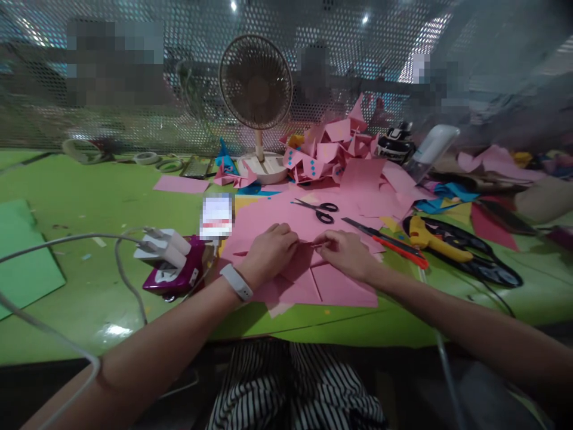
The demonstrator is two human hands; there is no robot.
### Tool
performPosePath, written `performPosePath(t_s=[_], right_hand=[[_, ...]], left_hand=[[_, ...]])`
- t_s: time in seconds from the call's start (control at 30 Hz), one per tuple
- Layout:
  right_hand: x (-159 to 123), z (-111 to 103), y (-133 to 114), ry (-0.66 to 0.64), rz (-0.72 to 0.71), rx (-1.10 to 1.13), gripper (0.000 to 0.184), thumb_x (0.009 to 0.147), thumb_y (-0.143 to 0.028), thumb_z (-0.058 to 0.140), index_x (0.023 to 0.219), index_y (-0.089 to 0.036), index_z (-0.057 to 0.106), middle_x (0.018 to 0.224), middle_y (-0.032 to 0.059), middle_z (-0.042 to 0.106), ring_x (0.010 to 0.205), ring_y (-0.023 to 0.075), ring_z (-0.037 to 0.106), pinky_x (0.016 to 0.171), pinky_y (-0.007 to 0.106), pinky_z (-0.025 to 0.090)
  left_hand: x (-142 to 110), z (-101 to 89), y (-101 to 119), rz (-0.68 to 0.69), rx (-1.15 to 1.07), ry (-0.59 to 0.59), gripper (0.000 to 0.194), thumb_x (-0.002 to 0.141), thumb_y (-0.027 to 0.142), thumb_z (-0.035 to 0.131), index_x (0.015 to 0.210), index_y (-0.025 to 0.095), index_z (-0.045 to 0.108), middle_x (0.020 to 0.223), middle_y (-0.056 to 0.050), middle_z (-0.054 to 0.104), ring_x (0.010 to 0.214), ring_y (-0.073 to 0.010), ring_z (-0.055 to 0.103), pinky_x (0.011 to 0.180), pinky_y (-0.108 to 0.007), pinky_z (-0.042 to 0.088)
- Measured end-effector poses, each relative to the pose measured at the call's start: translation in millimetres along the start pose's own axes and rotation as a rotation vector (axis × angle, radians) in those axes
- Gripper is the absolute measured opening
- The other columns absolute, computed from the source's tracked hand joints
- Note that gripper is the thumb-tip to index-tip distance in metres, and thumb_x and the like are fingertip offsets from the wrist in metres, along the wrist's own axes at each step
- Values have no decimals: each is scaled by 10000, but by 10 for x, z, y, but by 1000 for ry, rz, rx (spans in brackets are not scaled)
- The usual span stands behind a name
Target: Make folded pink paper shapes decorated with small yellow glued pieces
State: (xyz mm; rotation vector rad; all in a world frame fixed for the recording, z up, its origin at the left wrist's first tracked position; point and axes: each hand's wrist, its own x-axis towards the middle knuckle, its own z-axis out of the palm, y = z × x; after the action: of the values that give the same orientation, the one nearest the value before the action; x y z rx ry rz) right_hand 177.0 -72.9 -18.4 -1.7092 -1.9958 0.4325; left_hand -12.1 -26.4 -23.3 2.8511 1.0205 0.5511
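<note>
My left hand [273, 254], with a pale band at the wrist, is closed on the left side of a folded piece of pink paper [305, 255]. The fingers of my right hand [347, 254] pinch the same piece at its right edge. Both hands rest low over large pink sheets [353, 292] spread on the green table. The fingertips of the left hand are partly hidden. Just beyond the hands lie black-handled scissors [324, 212], spread a little. A utility knife [380, 236] and an orange-red tool [412, 258] lie right of my right hand.
A pile of folded pink paper shapes [331, 149] and a small fan [256, 83] stand at the back. To the left are a phone [217, 215] and a purple power block [172, 275] with cables. A yellow-and-black tool [439, 245] lies on the right.
</note>
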Motion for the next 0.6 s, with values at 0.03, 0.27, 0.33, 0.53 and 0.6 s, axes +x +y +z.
performPosePath(t_s=[0.03, 0.27, 0.33, 0.53, 0.6], right_hand=[[0, 4, -4, 8, 10, 21, 166, 769, -242, 519, 872, -233, 648, 794, 9, 695, 736, 166, 602, 670, 296, 424], [-36, -7, -115, 42, 68, 54, 165, 757, -195, 511, 862, -222, 635, 787, 12, 691, 759, 170, 603, 671, 297, 421], [-24, -9, -107, 63, 58, 39, 159, 759, -204, 513, 860, -222, 634, 782, 14, 689, 748, 168, 598, 685, 305, 414], [39, 9, -3, 83, 60, -11, 134, 779, -253, 511, 853, -240, 622, 730, -6, 675, 708, 162, 583, 668, 302, 374], [48, 28, 11, 93, 56, -49, 126, 774, -244, 513, 848, -244, 614, 720, -12, 668, 716, 166, 573, 701, 317, 357]], left_hand=[[-9, -30, 12, 11, -3, -17, 246, 893, 218, 369, 925, 158, 605, 903, -73, 590, 883, -177, 518, 792, -341, 429], [-96, -230, 128, 63, 52, -162, 332, 832, 222, 466, 1158, 164, 478, 1089, -88, 572, 981, -206, 515, 824, -353, 423], [-135, -245, 172, 84, 103, -145, 309, 835, 243, 473, 1132, 158, 486, 1130, -99, 547, 1008, -221, 503, 849, -376, 407], [-235, -151, 213, 219, 121, -197, 171, 859, 195, 433, 981, 155, 547, 947, -71, 578, 899, -185, 526, 790, -326, 426], [-236, -117, 201, 244, 127, -196, 164, 856, 188, 435, 970, 147, 545, 938, -73, 574, 888, -187, 521, 786, -326, 429]])
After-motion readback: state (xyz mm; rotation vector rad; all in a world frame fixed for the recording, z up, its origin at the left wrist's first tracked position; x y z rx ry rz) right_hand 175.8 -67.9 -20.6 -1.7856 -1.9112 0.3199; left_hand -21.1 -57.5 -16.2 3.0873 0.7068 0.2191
